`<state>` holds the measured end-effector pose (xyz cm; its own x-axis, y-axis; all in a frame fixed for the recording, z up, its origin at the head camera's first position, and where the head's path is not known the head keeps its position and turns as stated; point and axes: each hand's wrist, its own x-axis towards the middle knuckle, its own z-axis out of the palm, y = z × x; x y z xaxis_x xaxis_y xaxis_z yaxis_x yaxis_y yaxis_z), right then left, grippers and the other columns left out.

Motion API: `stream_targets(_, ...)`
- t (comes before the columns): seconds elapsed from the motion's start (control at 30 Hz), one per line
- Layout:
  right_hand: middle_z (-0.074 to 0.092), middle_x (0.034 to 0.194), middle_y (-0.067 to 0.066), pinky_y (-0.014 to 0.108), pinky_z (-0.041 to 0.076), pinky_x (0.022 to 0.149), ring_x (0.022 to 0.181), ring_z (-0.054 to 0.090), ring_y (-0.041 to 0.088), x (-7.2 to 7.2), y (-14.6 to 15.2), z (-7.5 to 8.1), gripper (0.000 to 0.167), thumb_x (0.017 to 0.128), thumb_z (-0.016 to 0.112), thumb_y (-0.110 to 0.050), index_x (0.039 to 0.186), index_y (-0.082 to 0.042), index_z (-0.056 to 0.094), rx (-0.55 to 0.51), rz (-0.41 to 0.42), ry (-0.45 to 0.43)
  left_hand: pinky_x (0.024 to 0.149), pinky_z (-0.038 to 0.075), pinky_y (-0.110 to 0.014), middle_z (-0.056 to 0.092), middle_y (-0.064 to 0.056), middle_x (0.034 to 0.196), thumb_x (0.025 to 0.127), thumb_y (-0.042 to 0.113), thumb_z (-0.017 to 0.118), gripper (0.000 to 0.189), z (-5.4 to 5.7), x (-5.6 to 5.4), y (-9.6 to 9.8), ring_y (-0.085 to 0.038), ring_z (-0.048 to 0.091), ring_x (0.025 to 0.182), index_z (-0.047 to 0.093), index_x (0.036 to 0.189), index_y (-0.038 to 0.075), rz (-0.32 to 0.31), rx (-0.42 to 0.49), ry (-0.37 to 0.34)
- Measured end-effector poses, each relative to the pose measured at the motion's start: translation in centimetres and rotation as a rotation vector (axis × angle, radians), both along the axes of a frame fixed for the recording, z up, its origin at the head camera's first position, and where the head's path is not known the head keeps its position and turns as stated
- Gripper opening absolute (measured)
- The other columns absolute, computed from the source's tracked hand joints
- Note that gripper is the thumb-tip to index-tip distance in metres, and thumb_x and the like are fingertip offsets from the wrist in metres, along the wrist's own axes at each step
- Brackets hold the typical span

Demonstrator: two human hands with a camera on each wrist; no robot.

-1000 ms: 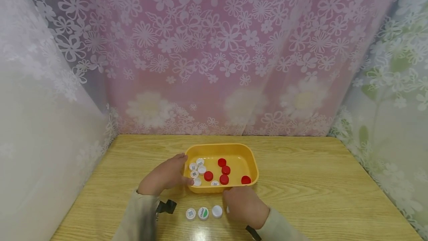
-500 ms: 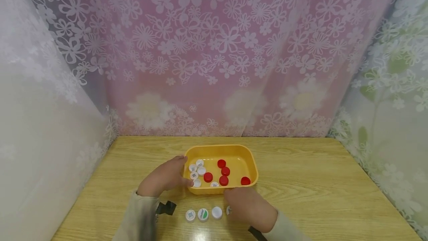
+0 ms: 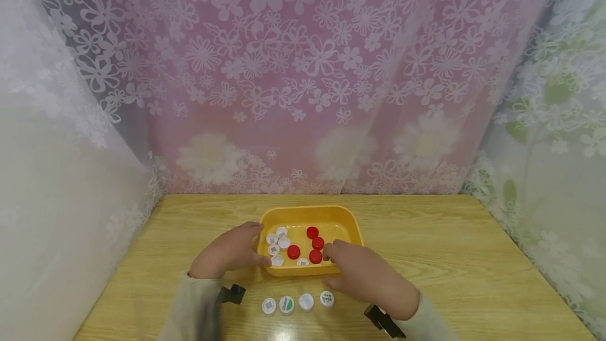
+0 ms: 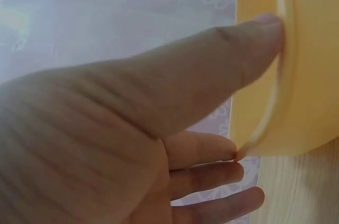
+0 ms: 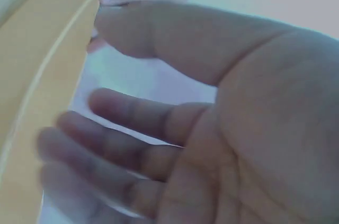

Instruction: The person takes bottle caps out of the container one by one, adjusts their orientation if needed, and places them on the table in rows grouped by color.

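Note:
A yellow plastic tray [image 3: 303, 216] holds white bottle caps [image 3: 273, 250] on its left and red bottle caps [image 3: 293, 252] toward the middle. My left hand [image 3: 232, 251] rests against the tray's left end, thumb and fingers straight. In the left wrist view its thumb [image 4: 249, 49] touches the rim. Over the tray's right front part hovers my right hand [image 3: 374, 280], empty, fingers loosely bent and spread; it hides the front right corner. On the table before the tray is a row of white caps: one with a square mark [image 3: 269, 306], a green-printed one [image 3: 286, 304], a plain one [image 3: 306, 301] and a patterned one [image 3: 327, 298].
The wood-grain table [image 3: 450, 257] extends to both sides of the tray. Floral curtains [image 3: 303, 93] close off the back and both sides. Black straps [image 3: 232, 293] show at both wrists.
My right hand has let go of the patterned white cap at the row's right end. It has risen forward over the tray. My left hand stays at the tray's left end.

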<state>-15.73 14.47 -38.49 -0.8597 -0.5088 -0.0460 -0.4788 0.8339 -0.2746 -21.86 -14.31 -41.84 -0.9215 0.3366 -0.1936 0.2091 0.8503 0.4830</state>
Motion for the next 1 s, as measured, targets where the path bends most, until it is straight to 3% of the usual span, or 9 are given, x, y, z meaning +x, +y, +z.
stream_targets(0.23, 0.065, 0.101, -0.005, 0.021, 0.053, 0.063, 0.072, 0.056, 0.005, -0.3, 0.4, 0.5, 0.032, 0.088, 0.083, -0.025, 0.115, -0.014, 0.067, -0.123, 0.035, 0.26, 0.119, 0.035, -0.057, 0.045, -0.018, 0.159, 0.082, 0.038, 0.089, 0.089, 0.0, 0.2, -0.3, -0.04, 0.04, 0.147, 0.049, 0.153, 0.003, 0.013, 0.023, -0.002)
stream_targets(0.47, 0.066, 0.11, -0.001, 0.016, 0.05, 0.059, 0.078, 0.062, 0.009, -1.8, -0.3, 0.2, 0.036, 0.09, 0.082, -0.022, 0.12, -0.011, 0.066, -0.24, 0.064, 0.421, 0.117, 0.038, -0.057, 0.047, -0.018, 0.157, 0.083, 0.036, 0.089, 0.086, -0.1, -0.2, -0.4, -0.039, 0.043, 0.145, 0.05, 0.152, 0.003, 0.023, 0.015, 0.024)
stream_targets(0.67, 0.065, 0.11, 0.001, 0.015, 0.046, 0.054, 0.073, 0.062, 0.008, -3.2, 0.4, -0.2, 0.038, 0.087, 0.084, -0.021, 0.119, -0.01, 0.066, -0.195, 0.087, 0.508, 0.117, 0.038, -0.057, 0.045, -0.019, 0.158, 0.083, 0.036, 0.088, 0.086, -0.3, -0.3, -0.3, -0.04, 0.042, 0.146, 0.049, 0.153, 0.002, 0.012, 0.023, 0.004)
stream_targets(0.8, 0.064, 0.112, 0.002, 0.016, 0.049, 0.055, 0.072, 0.064, 0.008, -4.3, 0.8, 0.8, 0.04, 0.089, 0.083, -0.023, 0.121, -0.01, 0.065, -0.135, 0.129, 0.506, 0.116, 0.038, -0.056, 0.046, -0.018, 0.158, 0.083, 0.035, 0.088, 0.086, -0.5, -0.2, -0.3, -0.039, 0.042, 0.146, 0.049, 0.153, 0.002, 0.012, 0.029, 0.006)
stream_targets(1.0, 0.063, 0.117, 0.002, 0.02, 0.053, 0.062, 0.068, 0.057, 0.008, -6.9, -0.5, 2.9, 0.041, 0.092, 0.08, -0.025, 0.127, -0.013, 0.063, 0.033, 0.22, 0.372, 0.115, 0.041, -0.056, 0.048, -0.018, 0.156, 0.083, 0.035, 0.088, 0.086, -0.6, -0.5, -0.1, -0.039, 0.045, 0.143, 0.049, 0.152, 0.001, 0.007, 0.026, 0.011)
